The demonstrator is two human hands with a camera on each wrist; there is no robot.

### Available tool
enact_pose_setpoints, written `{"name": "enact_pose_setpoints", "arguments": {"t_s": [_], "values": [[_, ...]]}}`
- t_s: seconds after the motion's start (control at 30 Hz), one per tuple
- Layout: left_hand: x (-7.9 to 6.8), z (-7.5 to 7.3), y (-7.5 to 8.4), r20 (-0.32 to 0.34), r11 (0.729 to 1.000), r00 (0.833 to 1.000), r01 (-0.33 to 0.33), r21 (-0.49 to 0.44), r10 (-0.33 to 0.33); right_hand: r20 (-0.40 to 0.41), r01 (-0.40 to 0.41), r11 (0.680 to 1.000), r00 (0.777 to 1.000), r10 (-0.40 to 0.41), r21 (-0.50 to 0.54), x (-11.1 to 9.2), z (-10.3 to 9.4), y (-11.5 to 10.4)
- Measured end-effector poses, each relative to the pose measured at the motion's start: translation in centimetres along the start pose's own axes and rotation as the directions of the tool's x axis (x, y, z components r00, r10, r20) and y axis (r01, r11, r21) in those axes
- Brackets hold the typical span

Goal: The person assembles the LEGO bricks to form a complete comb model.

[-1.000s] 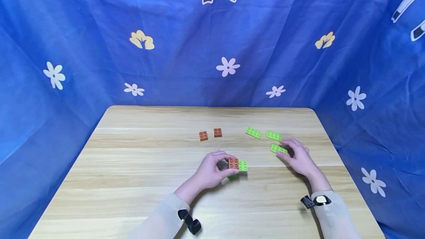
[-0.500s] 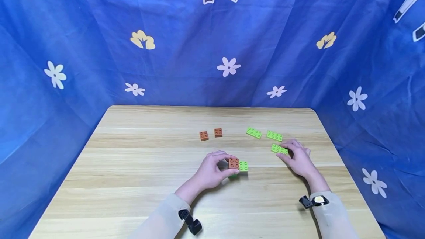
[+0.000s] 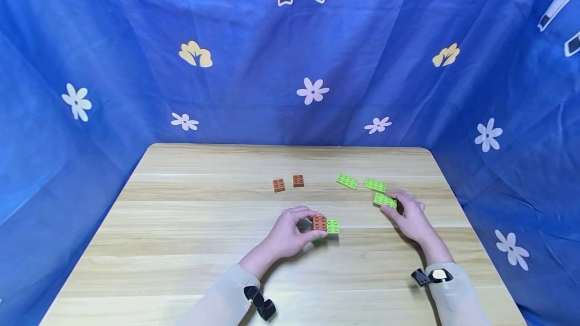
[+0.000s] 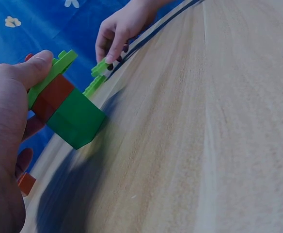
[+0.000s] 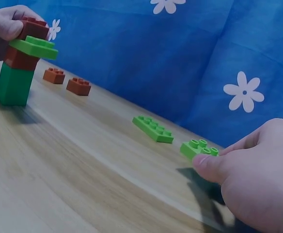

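Left grip (image 3: 290,233): grasping the top of a brick stack (image 5: 20,60), thumb on one side of the top brown brick (image 5: 34,29), a finger behind. Stack is upright under the left grip, looks to be resting on the counter (image 3: 204,215). From bottom: dark green block (image 5: 14,86), lower brown brick (image 5: 21,57), light green stacked plate (image 5: 35,47), top brown brick. Stacked plate pokes out to the right, past the left grip's fingertips, studs bare there. Right grip (image 3: 410,220): pinching a light green held plate (image 3: 385,200) between thumb and fingers, studs up; shadow below it in right wrist view, so looks raised a little. Held plate is at the right grip's fingertips, well apart from the left grip. Near loose plate (image 3: 375,185), light green, just beyond the right grip's fingertips. Far loose plate (image 3: 347,181), also light green, further left of that grip, lying at an angle. Two loose brown bricks (image 3: 278,185) beyond the left grip, side by side with a gap, studs up. Black wrist camera (image 3: 259,303) strapped behind the left grip, over a pale sleeve (image 3: 217,296). Blue curtain (image 3: 254,54) with white flowers beyond both grips.
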State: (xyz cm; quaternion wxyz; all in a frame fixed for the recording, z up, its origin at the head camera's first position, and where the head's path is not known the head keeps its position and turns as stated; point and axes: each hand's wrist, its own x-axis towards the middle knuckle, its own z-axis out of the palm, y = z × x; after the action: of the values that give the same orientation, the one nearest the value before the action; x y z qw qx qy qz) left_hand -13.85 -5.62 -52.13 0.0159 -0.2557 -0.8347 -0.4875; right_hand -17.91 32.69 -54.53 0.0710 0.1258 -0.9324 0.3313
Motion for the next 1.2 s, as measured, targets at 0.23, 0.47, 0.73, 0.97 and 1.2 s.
{"name": "enact_pose_setpoints", "arguments": {"t_s": [0.23, 0.47, 0.73, 0.97, 1.2], "values": [[0.0, 0.0, 0.0, -0.001, 1.0, 1.0, -0.004, -0.014, 0.004, -0.013, 0.01, 0.998, 1.0, -0.009, 0.055, 0.3, -0.4, -1.4], [0.0, 0.1, -0.1, 0.004, 1.0, 1.0, 0.0, -0.025, 0.0, -0.008, 0.056, 0.995, 0.998, -0.056, 0.081, 0.9, -0.9, -3.6], [0.0, 0.1, -0.1, -0.001, 1.0, 1.0, -0.006, -0.017, 0.006, -0.016, 0.181, 0.98, 0.984, -0.18, 0.082, 1.3, -0.9, -6.3], [0.1, 0.1, -0.2, -0.002, 1.0, 1.0, -0.017, -0.011, 0.017, 0.019, 0.23, 0.968, 0.972, -0.233, 0.098, 1.0, -0.7, -8.4], [0.1, 0.0, -0.1, 0.002, 1.0, 1.0, -0.007, -0.017, 0.007, 0.032, 0.275, 0.954, 0.959, -0.28, 0.117, 0.9, -0.3, -9.9]]}}
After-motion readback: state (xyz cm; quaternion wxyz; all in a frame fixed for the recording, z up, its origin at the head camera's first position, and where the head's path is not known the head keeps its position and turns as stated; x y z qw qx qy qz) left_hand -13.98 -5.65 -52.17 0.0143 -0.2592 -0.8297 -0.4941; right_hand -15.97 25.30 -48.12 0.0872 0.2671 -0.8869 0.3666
